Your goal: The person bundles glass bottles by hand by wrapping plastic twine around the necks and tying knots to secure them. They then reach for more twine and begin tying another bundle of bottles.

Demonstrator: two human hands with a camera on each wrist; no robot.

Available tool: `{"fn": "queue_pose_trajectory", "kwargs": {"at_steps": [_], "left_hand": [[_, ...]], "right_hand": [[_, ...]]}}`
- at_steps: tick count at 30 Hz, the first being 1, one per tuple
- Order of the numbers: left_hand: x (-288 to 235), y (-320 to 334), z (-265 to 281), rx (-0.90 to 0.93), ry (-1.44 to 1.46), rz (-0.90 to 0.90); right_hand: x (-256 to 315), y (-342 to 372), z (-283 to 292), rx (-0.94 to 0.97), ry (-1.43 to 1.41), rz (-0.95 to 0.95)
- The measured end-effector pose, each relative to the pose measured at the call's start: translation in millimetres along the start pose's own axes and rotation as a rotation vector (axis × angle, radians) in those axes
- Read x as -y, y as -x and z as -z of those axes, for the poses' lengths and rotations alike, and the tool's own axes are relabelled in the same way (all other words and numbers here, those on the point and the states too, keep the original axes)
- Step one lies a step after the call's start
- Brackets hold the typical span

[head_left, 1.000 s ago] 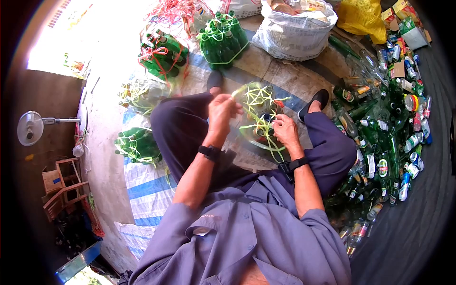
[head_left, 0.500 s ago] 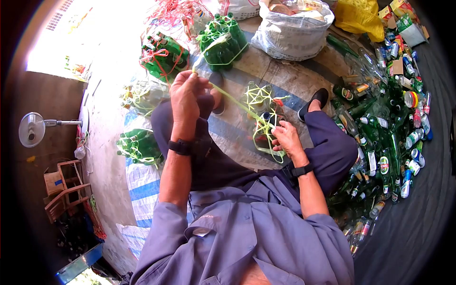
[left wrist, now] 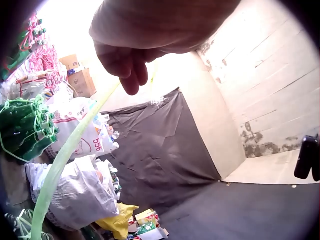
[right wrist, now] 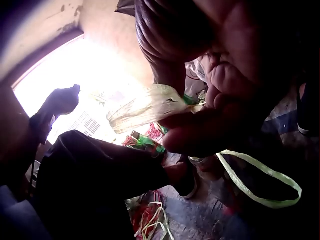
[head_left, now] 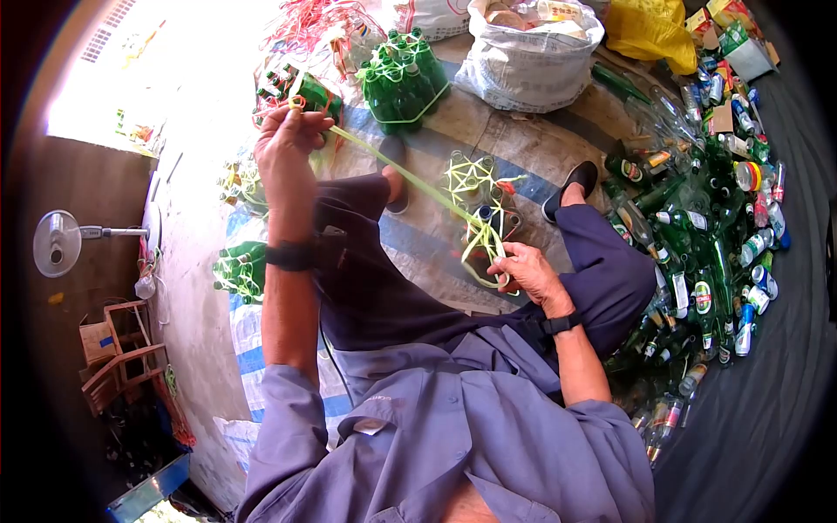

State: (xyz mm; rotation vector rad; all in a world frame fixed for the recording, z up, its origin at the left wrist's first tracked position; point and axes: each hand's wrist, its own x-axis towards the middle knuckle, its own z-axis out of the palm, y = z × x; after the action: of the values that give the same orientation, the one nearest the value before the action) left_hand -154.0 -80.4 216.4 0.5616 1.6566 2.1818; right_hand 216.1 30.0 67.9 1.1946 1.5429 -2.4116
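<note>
In the head view the left hand is raised at the upper left and pinches one end of a yellow-green plastic strap. The strap runs taut down to a small group of bottles between the person's feet, its necks laced with the same strap. Beside that group the right hand pinches a loop of strap near the bottles' lower edge. In the left wrist view the strap stretches away from the curled left fingers. The right wrist view shows the loop hanging below the right hand.
Tied bundles of green bottles stand ahead and to the left. A white sack and a yellow bag lie at the far side. Loose bottles and cans are heaped along the right. A fan is at far left.
The left hand has moved from beside the laced bottles to the upper left, drawing the strap out long and straight. The right hand has shifted slightly down and stays close to the bottles.
</note>
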Motion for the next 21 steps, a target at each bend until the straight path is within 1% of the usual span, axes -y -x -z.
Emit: {"fn": "queue_pose_trajectory", "kwargs": {"at_steps": [3,5,6,8,9,10,12,16,18,20,21], "left_hand": [[-12,-6,8,0.000,-0.009,-0.042],[-21,-10,12,-0.004,-0.035,-0.097],[-29,-9,11,-0.016,-0.048,-0.095],[-41,-13,14,-0.028,-0.068,-0.145],[-47,-16,16,-0.045,-0.104,-0.147],[-52,-19,18,-0.054,-0.141,-0.171],[-62,-24,22,-0.053,-0.169,-0.187],[-83,-25,19,-0.039,-0.231,-0.298],[-95,-27,21,-0.026,-0.283,-0.352],[-110,-39,30,0.035,-0.379,-0.519],[-120,-40,22,-0.067,-0.182,-0.466]], "right_hand": [[-1,-4,-5,-0.038,-0.015,0.045],[-1,-9,-5,-0.035,-0.141,0.048],[0,-10,-4,-0.036,-0.142,0.048],[3,-14,-2,0.008,-0.290,0.047],[0,-20,-2,0.004,-0.318,0.072],[-3,-22,-1,0.004,-0.319,0.073],[-4,-24,-3,-0.088,-0.343,0.067],[1,-26,-6,-0.054,-0.331,0.017],[1,-29,-7,-0.036,-0.231,0.026],[-1,-29,-8,-0.035,-0.239,0.063],[-1,-30,-9,-0.036,-0.248,0.100]]}}
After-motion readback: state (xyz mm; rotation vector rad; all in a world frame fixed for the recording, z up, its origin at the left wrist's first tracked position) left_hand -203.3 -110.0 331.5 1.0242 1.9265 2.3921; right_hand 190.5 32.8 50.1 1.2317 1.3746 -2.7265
